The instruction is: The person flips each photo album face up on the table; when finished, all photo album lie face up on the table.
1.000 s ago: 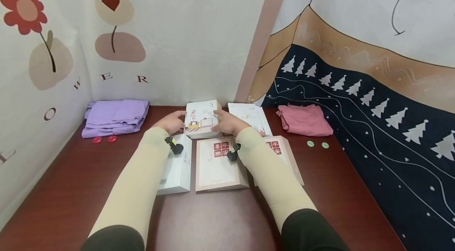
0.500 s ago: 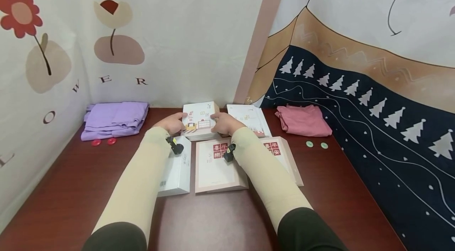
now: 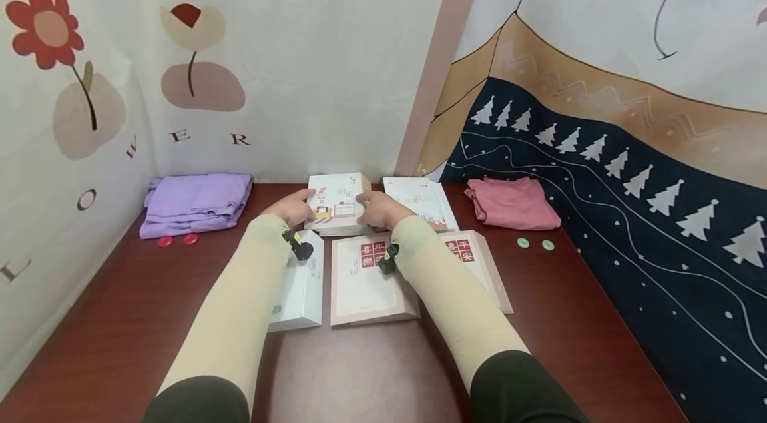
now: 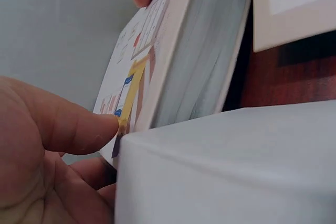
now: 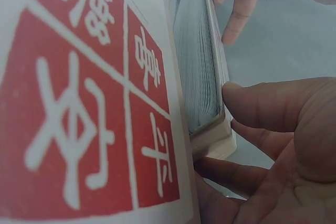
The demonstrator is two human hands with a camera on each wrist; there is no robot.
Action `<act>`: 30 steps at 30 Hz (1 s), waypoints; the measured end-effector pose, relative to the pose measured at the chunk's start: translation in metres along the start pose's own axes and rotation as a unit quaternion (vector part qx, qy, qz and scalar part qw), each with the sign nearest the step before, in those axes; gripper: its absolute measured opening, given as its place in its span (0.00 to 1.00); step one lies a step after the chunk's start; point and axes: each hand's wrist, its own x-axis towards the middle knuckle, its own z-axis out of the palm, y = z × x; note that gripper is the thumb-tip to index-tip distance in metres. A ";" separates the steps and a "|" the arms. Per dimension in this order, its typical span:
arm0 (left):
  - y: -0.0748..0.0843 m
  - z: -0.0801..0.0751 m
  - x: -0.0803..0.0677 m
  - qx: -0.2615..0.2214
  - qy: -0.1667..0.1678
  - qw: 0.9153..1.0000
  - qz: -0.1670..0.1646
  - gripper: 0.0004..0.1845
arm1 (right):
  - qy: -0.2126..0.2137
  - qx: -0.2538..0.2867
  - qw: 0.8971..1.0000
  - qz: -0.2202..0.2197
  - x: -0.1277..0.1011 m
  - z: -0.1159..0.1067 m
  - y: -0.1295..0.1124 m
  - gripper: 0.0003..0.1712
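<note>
A thick book (image 3: 337, 202) with a white illustrated cover is tilted up at the far middle of the table, held from both sides. My left hand (image 3: 293, 207) grips its left edge, thumb (image 4: 68, 124) on the cover (image 4: 137, 66) and fingers underneath. My right hand (image 3: 377, 208) grips the right edge, with its thumb (image 5: 268, 103) on the cover's rim above the page block (image 5: 198, 77). The left hand's fingers (image 5: 236, 3) show at the far side in the right wrist view.
Under my forearms lie a white book (image 3: 297, 286), a pink-bordered book with a red seal (image 3: 365, 280) and a second one (image 3: 479, 263). A white booklet (image 3: 419, 200) lies behind. Purple cloth (image 3: 194, 200) with red buttons (image 3: 164, 241) is at left; pink cloth (image 3: 512, 203) with green buttons (image 3: 523, 242) is at right.
The held book has shifted slightly left and lower between my hands. Both hands keep the same grip on it.
</note>
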 end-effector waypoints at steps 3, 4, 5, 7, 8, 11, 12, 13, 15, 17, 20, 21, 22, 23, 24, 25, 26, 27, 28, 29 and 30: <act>0.000 0.001 -0.001 -0.010 0.007 1.000 0.008 0.45 | 0.002 0.004 1.000 -0.009 0.000 0.000 0.001 0.38; 0.000 0.001 -0.001 -0.013 0.012 1.000 0.014 0.45 | 0.004 0.010 1.000 -0.010 -0.001 -0.001 0.001 0.38; -0.001 0.001 -0.002 -0.030 0.012 0.999 0.022 0.45 | 0.005 0.022 1.000 -0.011 -0.001 -0.001 0.002 0.39; 0.000 0.002 -0.004 -0.049 0.015 0.998 0.035 0.45 | 0.004 0.055 0.998 -0.009 -0.003 -0.001 0.003 0.39; 0.000 0.003 -0.005 -0.060 0.016 0.997 0.039 0.46 | 0.003 0.078 0.997 -0.008 -0.004 -0.002 0.004 0.39; 0.003 0.005 -0.010 -0.086 0.021 0.995 0.046 0.45 | 0.006 0.135 0.991 -0.016 -0.008 -0.002 0.006 0.37; 0.004 0.005 -0.012 -0.098 0.024 0.994 0.047 0.44 | 0.009 0.149 0.989 -0.022 -0.010 -0.003 0.006 0.36; 0.005 0.005 -0.013 -0.119 0.022 0.991 0.051 0.43 | 0.012 0.160 0.987 -0.030 -0.012 -0.004 0.005 0.36; 0.007 0.005 -0.016 -0.161 0.018 0.985 0.058 0.41 | 0.009 0.176 0.983 -0.050 -0.015 -0.005 0.004 0.34; 0.009 0.004 -0.020 -0.199 0.013 0.977 0.072 0.40 | -0.010 0.194 0.979 -0.066 -0.017 -0.006 0.002 0.34; 0.012 0.001 -0.026 -0.219 0.016 0.971 0.093 0.39 | -0.050 0.222 0.971 -0.078 -0.020 -0.006 -0.002 0.36; 0.013 0.000 -0.028 -0.220 0.019 0.970 0.102 0.39 | -0.062 0.233 0.967 -0.079 -0.021 -0.005 -0.003 0.37; 0.014 -0.001 -0.031 -0.221 0.023 0.969 0.108 0.38 | -0.071 0.243 0.964 -0.079 -0.021 -0.005 -0.003 0.38; 0.015 -0.002 -0.033 -0.222 0.027 0.968 0.114 0.38 | -0.078 0.252 0.961 -0.079 -0.022 -0.004 -0.004 0.39; 0.016 -0.002 -0.035 -0.224 0.032 0.967 0.117 0.38 | -0.083 0.262 0.958 -0.080 -0.022 -0.003 -0.004 0.39; 0.018 -0.002 -0.037 -0.226 0.035 0.966 0.123 0.38 | -0.086 0.271 0.955 -0.080 -0.022 -0.003 -0.005 0.40; 0.019 -0.002 -0.039 -0.228 0.037 0.964 0.129 0.38 | -0.088 0.281 0.952 -0.080 -0.022 -0.002 -0.005 0.40; 0.019 -0.001 -0.040 -0.231 0.040 0.963 0.136 0.37 | -0.089 0.293 0.949 -0.081 -0.022 -0.001 -0.006 0.39; 0.019 0.000 -0.041 -0.234 0.041 0.961 0.144 0.36 | -0.089 0.304 0.945 -0.082 -0.022 0.000 -0.006 0.39; 0.019 0.002 -0.042 -0.236 0.038 0.959 0.153 0.36 | -0.087 0.316 0.941 -0.083 -0.022 0.001 -0.007 0.39; 0.018 0.003 -0.041 -0.237 0.034 0.958 0.160 0.35 | -0.084 0.331 0.936 -0.086 -0.023 0.002 -0.009 0.39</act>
